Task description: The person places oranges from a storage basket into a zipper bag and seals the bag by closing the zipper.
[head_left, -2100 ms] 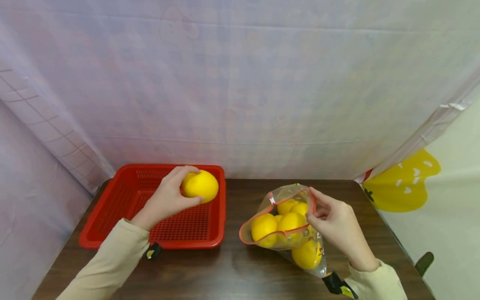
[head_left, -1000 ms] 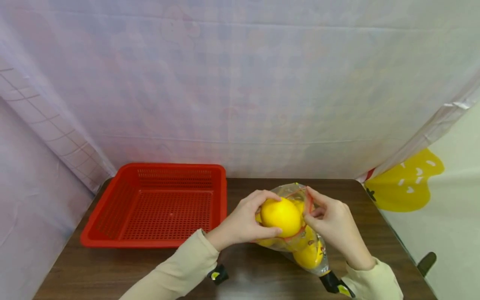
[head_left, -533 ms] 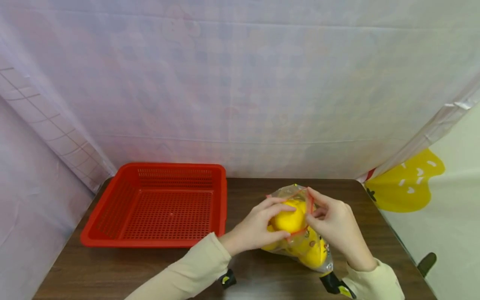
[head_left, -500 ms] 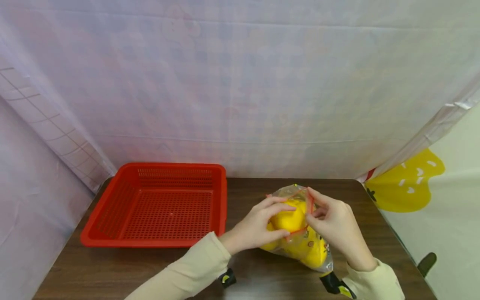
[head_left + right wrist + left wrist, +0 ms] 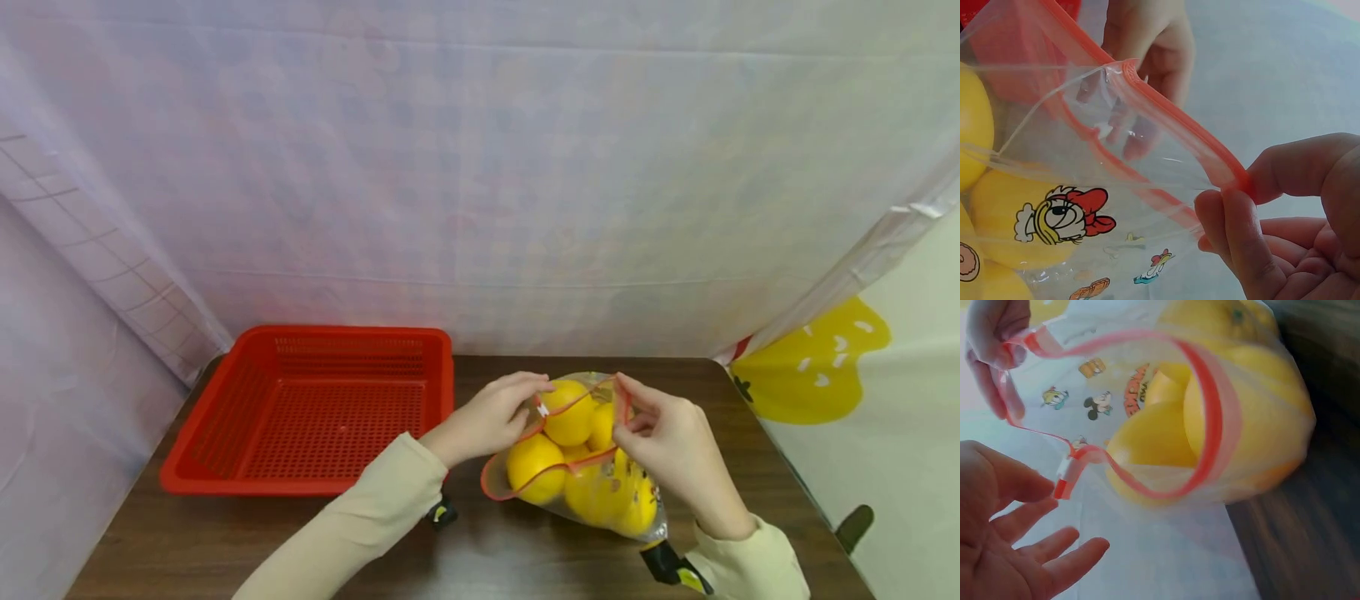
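Observation:
In the head view, a clear zip bag (image 5: 592, 492) with a red zip edge lies on the table, holding several large yellow lemons (image 5: 534, 467). Cartoon prints show on its side. My right hand (image 5: 671, 454) pinches the right corner of the bag's mouth between thumb and fingers. At the opposite side is my left hand (image 5: 491, 421), its fingers spread and loosely bent, holding no fruit. In the left wrist view its thumb tip lies against or just beside the white zip slider (image 5: 1067, 470); contact is unclear. The mouth stands open between both hands.
A red plastic basket (image 5: 442, 400) with a perforated floor sits on the table's left side, just left of my left hand. The dark wooden table (image 5: 495, 550) ends against a pale curtain (image 5: 465, 208). A yellow shape (image 5: 810, 367) hangs at the right.
My left hand carried a lemon from over the basket into the bag, let it go, and drew back to the zip slider side. My right hand keeps its pinch on the bag's corner.

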`<action>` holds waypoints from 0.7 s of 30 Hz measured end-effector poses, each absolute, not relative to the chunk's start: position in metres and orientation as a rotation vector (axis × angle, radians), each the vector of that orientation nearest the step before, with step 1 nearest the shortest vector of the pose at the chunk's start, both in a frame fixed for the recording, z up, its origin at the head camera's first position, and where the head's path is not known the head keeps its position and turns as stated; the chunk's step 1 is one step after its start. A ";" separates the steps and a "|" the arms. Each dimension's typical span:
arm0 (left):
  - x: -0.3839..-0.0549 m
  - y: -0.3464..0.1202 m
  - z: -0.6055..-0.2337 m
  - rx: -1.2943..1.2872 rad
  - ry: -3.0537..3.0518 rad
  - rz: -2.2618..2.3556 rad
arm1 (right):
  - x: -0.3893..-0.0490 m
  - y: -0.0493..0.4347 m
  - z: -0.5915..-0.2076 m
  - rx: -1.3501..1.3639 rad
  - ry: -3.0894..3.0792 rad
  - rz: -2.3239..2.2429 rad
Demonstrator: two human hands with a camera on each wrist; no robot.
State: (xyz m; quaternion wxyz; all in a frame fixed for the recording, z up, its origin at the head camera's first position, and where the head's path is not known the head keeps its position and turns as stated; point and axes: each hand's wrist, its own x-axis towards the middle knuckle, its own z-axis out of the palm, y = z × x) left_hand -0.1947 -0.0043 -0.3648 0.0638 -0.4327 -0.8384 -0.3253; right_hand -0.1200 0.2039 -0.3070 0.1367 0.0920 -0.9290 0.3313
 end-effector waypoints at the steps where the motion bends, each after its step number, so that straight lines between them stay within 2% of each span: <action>1: -0.197 -0.003 -0.364 -1.334 -2.535 -0.918 | -0.120 0.204 -0.307 0.267 -2.687 0.959; 12: -0.205 -0.001 -0.370 -1.396 -2.293 -0.308 | -0.118 0.206 -0.309 0.278 -2.704 0.953; 21: -0.198 -0.015 -0.376 -1.391 -2.136 -0.492 | -0.113 0.218 -0.305 0.358 -2.683 0.966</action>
